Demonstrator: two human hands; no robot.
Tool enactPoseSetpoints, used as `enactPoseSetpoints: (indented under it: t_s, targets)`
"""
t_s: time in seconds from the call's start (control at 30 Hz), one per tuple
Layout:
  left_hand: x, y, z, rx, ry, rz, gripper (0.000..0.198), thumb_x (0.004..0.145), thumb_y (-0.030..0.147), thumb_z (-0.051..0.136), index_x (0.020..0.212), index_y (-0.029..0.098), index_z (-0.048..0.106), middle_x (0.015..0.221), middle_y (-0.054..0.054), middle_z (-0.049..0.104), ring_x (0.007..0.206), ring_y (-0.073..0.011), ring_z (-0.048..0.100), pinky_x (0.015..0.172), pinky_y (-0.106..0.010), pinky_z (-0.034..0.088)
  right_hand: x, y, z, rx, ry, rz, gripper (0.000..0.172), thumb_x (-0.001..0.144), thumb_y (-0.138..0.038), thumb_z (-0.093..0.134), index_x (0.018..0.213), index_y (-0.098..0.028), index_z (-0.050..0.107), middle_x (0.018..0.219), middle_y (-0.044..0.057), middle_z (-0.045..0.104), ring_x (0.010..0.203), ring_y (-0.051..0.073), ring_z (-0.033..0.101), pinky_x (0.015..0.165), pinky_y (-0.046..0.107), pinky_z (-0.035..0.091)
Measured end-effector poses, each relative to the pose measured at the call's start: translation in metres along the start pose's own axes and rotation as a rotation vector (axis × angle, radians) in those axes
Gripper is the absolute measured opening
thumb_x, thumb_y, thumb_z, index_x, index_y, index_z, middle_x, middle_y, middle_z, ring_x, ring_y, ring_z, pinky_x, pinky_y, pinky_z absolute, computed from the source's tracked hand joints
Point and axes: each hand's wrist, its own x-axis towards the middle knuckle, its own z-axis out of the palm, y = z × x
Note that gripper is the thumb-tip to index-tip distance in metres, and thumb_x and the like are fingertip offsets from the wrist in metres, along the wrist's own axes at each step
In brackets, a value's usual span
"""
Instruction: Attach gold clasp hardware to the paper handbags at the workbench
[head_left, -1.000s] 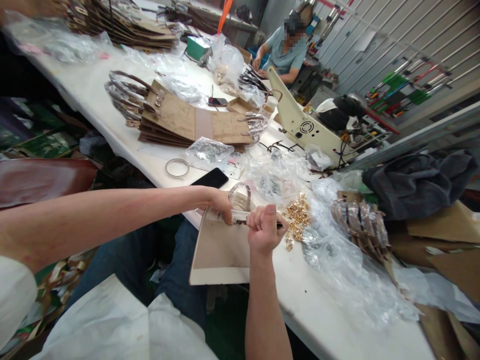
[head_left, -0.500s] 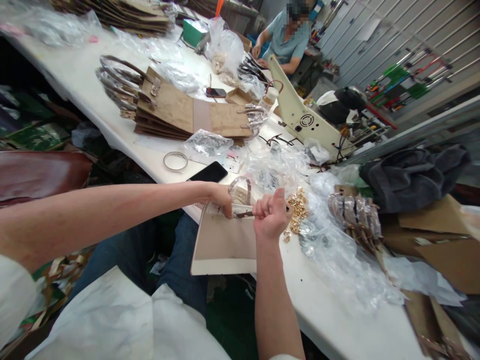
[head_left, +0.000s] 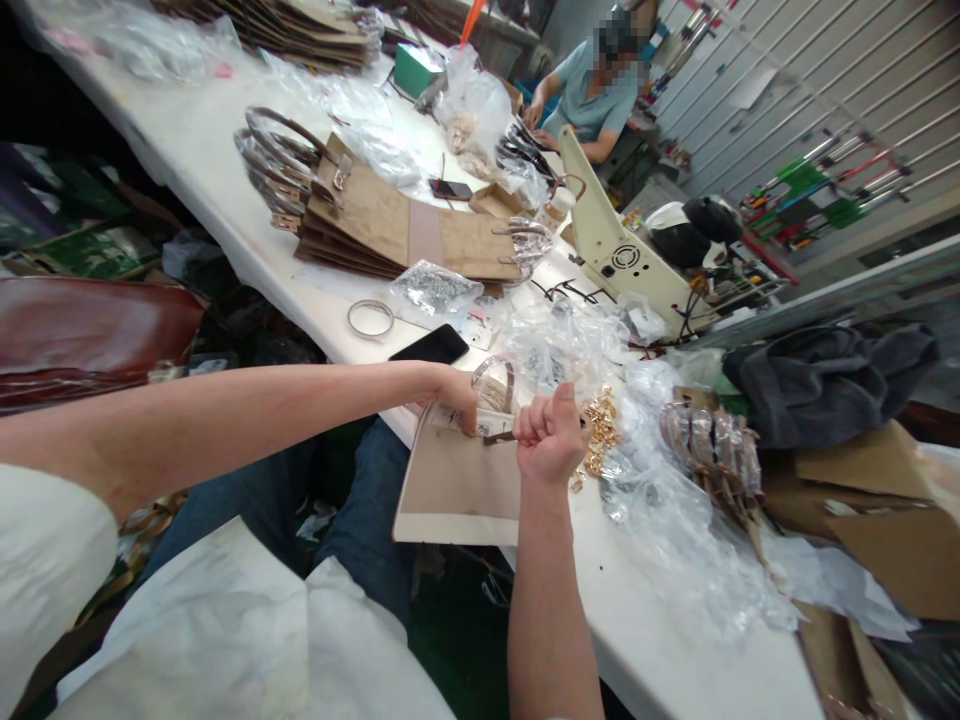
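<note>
A beige bag panel (head_left: 457, 485) hangs over the near edge of the white table (head_left: 660, 620), with a plastic-wrapped handle (head_left: 495, 380) at its top. My left hand (head_left: 457, 395) pinches the strap at the panel's top edge. My right hand (head_left: 551, 440) is a fist around a thin dark tool (head_left: 499, 437), whose tip meets the strap beside my left fingers. A heap of small gold fittings (head_left: 600, 425) lies just right of my right hand.
A black phone (head_left: 430, 345) and a metal ring (head_left: 370, 318) lie behind my hands. A stack of brown bag pieces (head_left: 397, 235), crumpled plastic wrap (head_left: 675, 520), wrapped handles (head_left: 712, 445), a cream machine (head_left: 615, 250) and a dark cloth (head_left: 825, 375) crowd the table. Another person (head_left: 592, 95) sits at the far end.
My hands stay on the strap and tool. My right fist has turned upright, thumb up, drawing the tool slightly. The view has shifted a little.
</note>
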Motion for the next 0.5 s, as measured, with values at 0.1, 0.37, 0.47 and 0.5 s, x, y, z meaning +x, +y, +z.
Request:
enactPoseSetpoints:
  t_s: [0.1, 0.37, 0.47, 0.5]
  targets:
    - [0.002, -0.001, -0.001, -0.017, -0.027, -0.009, 0.054, 0.041, 0.019, 0.096, 0.090, 0.017, 0.074, 0.097, -0.010, 0.082, 0.092, -0.0352, 0.079, 0.071, -0.038, 0.067, 0.000, -0.001, 0.002, -0.004, 0.010, 0.014, 0.075, 0.097, -0.058, 0.079, 0.055, -0.021, 0.029, 0.048, -0.009, 0.024, 0.036, 0.005, 0.022, 0.035, 0.021, 0.018]
    - [-0.001, -0.001, 0.003, 0.050, 0.046, 0.175, 0.042, 0.047, 0.014, 0.093, 0.084, 0.017, 0.073, 0.089, -0.004, 0.079, 0.086, -0.0283, 0.075, 0.069, -0.033, 0.062, 0.053, 0.025, 0.015, -0.090, 0.120, 0.325, 0.072, 0.085, -0.058, 0.088, 0.061, -0.024, 0.029, 0.048, -0.012, 0.023, 0.035, 0.004, 0.021, 0.030, 0.019, 0.013]
    - [-0.004, -0.002, 0.004, 0.034, 0.072, 0.221, 0.040, 0.049, 0.014, 0.092, 0.084, 0.018, 0.072, 0.087, -0.002, 0.078, 0.084, -0.0254, 0.074, 0.070, -0.030, 0.061, 0.069, 0.030, 0.018, -0.114, 0.126, 0.470, 0.071, 0.084, -0.058, 0.089, 0.065, -0.025, 0.030, 0.048, -0.013, 0.024, 0.037, 0.004, 0.019, 0.030, 0.018, 0.012]
    - [-0.005, -0.002, 0.004, 0.035, 0.070, 0.215, 0.040, 0.049, 0.014, 0.092, 0.084, 0.018, 0.072, 0.087, -0.002, 0.078, 0.085, -0.0254, 0.074, 0.070, -0.030, 0.061, 0.070, 0.029, 0.016, -0.101, 0.115, 0.489, 0.071, 0.084, -0.059, 0.089, 0.065, -0.025, 0.029, 0.048, -0.013, 0.024, 0.037, 0.004, 0.018, 0.030, 0.018, 0.011]
